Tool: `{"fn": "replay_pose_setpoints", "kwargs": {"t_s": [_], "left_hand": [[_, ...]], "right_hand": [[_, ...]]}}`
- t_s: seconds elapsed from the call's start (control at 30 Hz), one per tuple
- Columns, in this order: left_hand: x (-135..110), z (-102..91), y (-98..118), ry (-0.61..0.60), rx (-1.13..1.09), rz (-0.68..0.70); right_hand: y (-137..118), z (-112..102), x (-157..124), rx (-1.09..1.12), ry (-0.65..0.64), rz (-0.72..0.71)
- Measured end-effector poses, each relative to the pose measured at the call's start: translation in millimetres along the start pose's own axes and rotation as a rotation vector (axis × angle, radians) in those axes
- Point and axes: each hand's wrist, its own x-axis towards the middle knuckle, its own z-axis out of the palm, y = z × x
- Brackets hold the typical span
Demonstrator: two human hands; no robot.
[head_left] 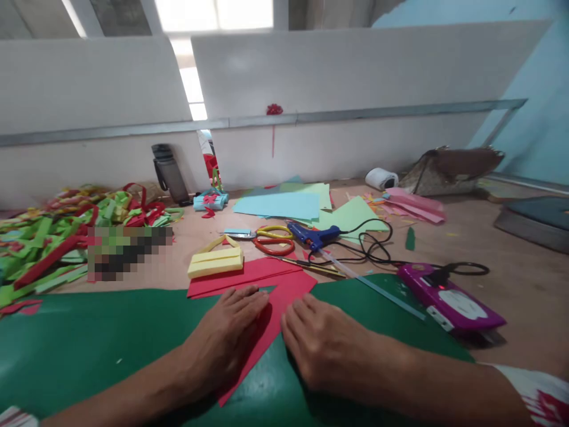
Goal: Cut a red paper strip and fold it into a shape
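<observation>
A red paper sheet (284,296) lies on the green cutting mat (89,338) in front of me. My left hand (229,332) rests flat on its left part, fingers stretched out and together. My right hand (322,344) lies beside the paper's right edge, fingers extended and pressing down on that edge. Neither hand grips anything. Just beyond the red sheet sit folded yellow paper strips (216,261).
Scissors with yellow and red handles (267,237), a blue glue gun (313,235) with black cable, a clear ruler (373,286), a purple device (448,302), coloured paper sheets (284,204), a pile of green and red strips (48,237), a dark bottle (171,172), a tape roll (380,178) and a bag (453,169).
</observation>
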Motion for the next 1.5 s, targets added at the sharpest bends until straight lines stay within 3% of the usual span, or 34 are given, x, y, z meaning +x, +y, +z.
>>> {"fn": "replay_pose_setpoints", "kwargs": {"t_s": [0.07,0.27,0.47,0.57,0.7,0.8,0.9,1.0,1.17,1.3,1.5], "left_hand": [[-2.2,6.9,2.3,0.065,-0.045,-0.045],[-2.6,11.9,10.7,0.058,-0.186,-0.215],[13.1,-13.2,22.7,0.039,-0.457,-0.479],[19.7,-29.7,17.4,0.134,-0.633,-0.681],[19.7,-43.5,-1.4,0.209,-1.001,-0.946],[18.3,-41.2,-7.9,0.046,-1.420,-1.109],[23.7,-32.2,0.0,0.006,-1.714,-1.056],[37.3,-24.9,14.1,0.015,-1.857,-0.967],[62.5,-20.4,26.0,0.187,-1.808,-0.807],[71.9,-19.4,23.6,0.343,-1.727,-0.776],[74.6,-23.1,17.4,0.438,-1.702,-0.733]], "right_hand": [[-5.7,-2.7,4.9,-0.028,-0.022,-0.042],[-6.6,-4.1,17.2,-0.014,-0.056,-0.121],[-2.6,-2.1,12.0,-0.036,0.004,-0.105],[2.0,-2.3,7.1,-0.016,0.055,-0.052],[5.7,-6.3,2.4,0.049,0.302,0.019],[6.3,-11.6,0.9,0.092,0.539,0.012],[6.7,-14.9,0.3,0.059,0.647,0.003],[7.8,-13.3,-0.5,0.046,0.690,-0.008],[11.9,-6.5,-1.3,0.064,0.664,0.019],[14.3,-2.3,-0.5,0.026,0.624,0.015],[12.8,5.8,1.0,0.065,0.592,-0.051]]}}
